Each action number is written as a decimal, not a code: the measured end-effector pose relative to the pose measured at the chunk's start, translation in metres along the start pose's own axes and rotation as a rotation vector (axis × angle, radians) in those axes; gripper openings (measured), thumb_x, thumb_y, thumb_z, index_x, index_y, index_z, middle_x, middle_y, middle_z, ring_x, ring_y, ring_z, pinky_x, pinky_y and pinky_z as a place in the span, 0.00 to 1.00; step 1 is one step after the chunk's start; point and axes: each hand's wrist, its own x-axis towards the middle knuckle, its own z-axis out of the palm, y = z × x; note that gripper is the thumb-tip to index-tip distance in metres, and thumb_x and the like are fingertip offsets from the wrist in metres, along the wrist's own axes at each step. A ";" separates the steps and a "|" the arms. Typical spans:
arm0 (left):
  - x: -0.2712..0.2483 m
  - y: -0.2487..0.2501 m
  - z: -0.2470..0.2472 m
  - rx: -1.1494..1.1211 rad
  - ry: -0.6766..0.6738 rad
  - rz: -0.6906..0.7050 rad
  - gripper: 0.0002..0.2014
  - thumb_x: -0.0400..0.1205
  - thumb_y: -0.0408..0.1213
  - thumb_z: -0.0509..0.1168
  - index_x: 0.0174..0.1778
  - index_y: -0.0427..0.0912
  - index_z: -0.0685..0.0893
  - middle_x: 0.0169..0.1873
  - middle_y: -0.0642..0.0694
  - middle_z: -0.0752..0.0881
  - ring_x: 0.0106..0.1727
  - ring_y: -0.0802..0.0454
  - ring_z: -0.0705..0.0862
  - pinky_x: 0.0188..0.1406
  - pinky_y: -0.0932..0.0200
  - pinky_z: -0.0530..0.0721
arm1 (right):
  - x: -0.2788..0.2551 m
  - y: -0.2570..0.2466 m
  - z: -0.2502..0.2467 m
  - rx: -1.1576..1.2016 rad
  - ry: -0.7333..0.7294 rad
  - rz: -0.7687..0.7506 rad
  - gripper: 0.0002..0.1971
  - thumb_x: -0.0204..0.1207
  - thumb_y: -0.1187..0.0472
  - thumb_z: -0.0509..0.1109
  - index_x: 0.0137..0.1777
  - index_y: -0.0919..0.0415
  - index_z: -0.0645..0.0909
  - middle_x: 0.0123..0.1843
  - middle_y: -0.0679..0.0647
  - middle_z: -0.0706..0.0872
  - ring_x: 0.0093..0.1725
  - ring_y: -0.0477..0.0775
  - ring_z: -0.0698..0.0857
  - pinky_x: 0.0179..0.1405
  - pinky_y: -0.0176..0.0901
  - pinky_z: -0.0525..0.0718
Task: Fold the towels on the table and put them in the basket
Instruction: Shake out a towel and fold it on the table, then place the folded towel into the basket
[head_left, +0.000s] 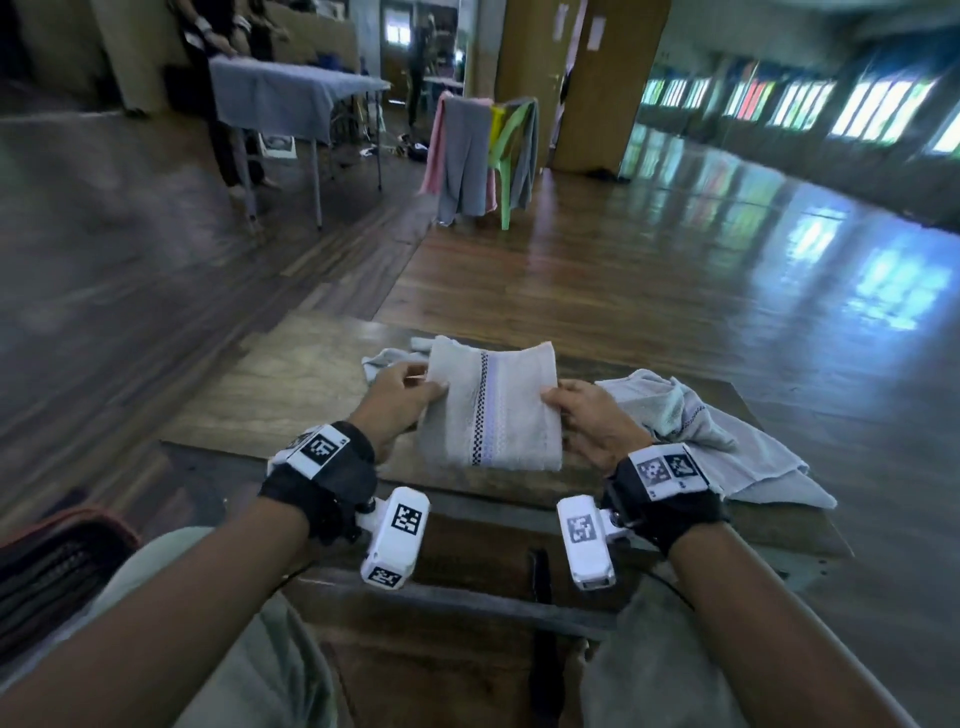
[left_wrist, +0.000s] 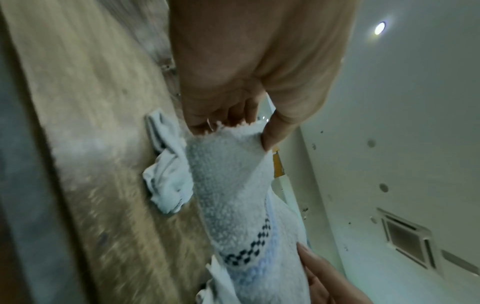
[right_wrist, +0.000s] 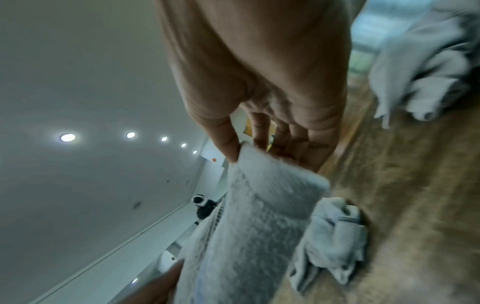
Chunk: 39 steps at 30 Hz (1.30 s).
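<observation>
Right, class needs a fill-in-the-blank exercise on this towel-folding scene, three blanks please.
1. The folded towel is held by ____ hands, the left hand and the right hand.
2. Its stripe has a dark ____ pattern.
3. The crumpled towel lies on the table to the person's ____.

Missing words: both; checkered; right
</observation>
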 end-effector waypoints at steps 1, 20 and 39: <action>-0.007 0.014 -0.010 -0.016 0.025 0.033 0.16 0.81 0.34 0.65 0.66 0.40 0.76 0.52 0.46 0.80 0.46 0.55 0.78 0.35 0.60 0.74 | -0.004 -0.013 0.009 -0.011 -0.009 -0.042 0.06 0.80 0.66 0.64 0.54 0.65 0.78 0.51 0.60 0.84 0.48 0.57 0.83 0.53 0.55 0.83; -0.142 0.070 -0.208 -0.107 0.562 0.195 0.17 0.80 0.31 0.66 0.65 0.38 0.77 0.56 0.43 0.82 0.52 0.48 0.82 0.40 0.59 0.83 | -0.053 -0.105 0.217 -0.154 -0.486 -0.277 0.09 0.82 0.58 0.62 0.55 0.63 0.77 0.43 0.55 0.82 0.38 0.52 0.81 0.30 0.42 0.79; -0.194 -0.108 -0.349 -0.180 1.065 -0.209 0.14 0.81 0.26 0.61 0.63 0.35 0.77 0.44 0.46 0.81 0.37 0.57 0.79 0.21 0.70 0.78 | -0.016 0.038 0.462 -0.408 -0.907 -0.007 0.05 0.79 0.60 0.63 0.51 0.59 0.79 0.43 0.55 0.83 0.41 0.56 0.82 0.41 0.48 0.81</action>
